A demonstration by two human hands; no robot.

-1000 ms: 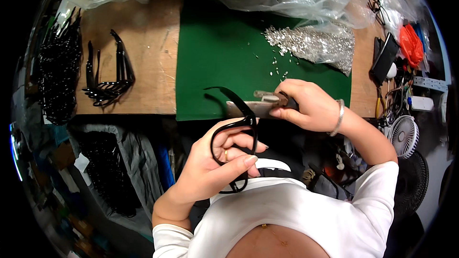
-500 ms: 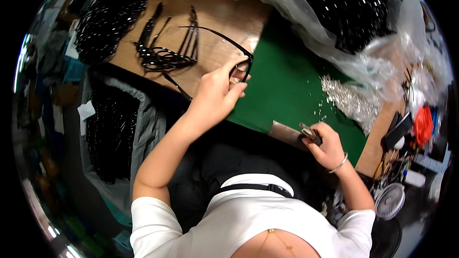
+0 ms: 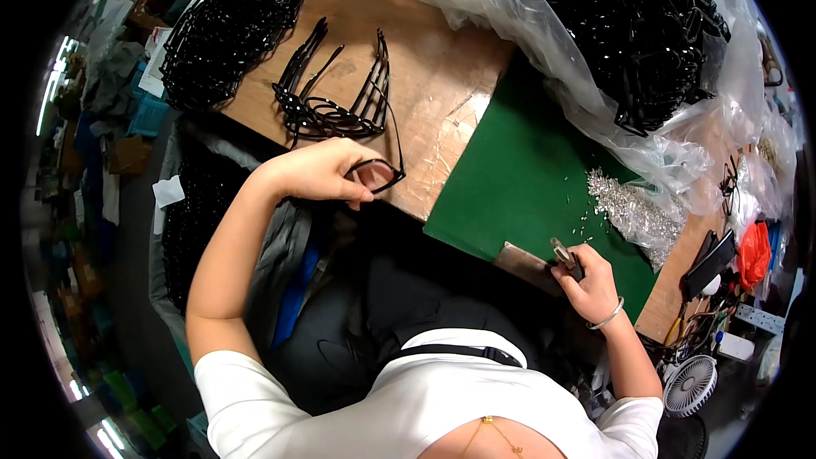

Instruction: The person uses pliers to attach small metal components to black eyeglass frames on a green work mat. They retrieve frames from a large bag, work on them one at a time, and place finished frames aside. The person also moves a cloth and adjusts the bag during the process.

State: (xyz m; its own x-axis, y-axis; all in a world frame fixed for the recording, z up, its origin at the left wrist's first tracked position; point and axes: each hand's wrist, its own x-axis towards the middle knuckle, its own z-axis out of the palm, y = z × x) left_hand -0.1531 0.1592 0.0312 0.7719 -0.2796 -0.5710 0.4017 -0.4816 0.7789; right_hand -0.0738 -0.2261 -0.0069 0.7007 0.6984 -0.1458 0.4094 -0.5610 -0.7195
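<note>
Left hand [image 3: 327,172] has its fingers closed on one black glasses frame [image 3: 399,175], gripping it at a rim; a temple arm sticks up away from the hand. That frame is at the near edge of the wooden table [image 3: 425,93], left of the green mat [image 3: 480,195], just on the near side of a small group of black frames [image 3: 336,116] standing on the wood with arms pointing up and away. Whether the held frame touches the group — can't tell, they overlap in this view

Right hand [image 3: 592,280] is wrapped around a pair of pliers [image 3: 562,254], metal nose pointing up-left, over the near edge of the mat. Can't tell if the plier tips are together or apart. A flat metal plate [image 3: 524,263] lies along that edge, just left of the hand; contact with the hand unclear. Silver bracelet [image 3: 607,314] on the right wrist

Around it: pile of tiny silver parts [image 3: 637,217] partly under clear plastic on the right of the mat, a few loose bits beside it. Big heap of black frames [image 3: 620,25] on clear plastic sheeting [image 3: 501,17] at the far side, another heap [image 3: 234,30] at the table's left — plus red plastic bag [image 3: 753,253] and small white fan [image 3: 689,385] at far right
</note>
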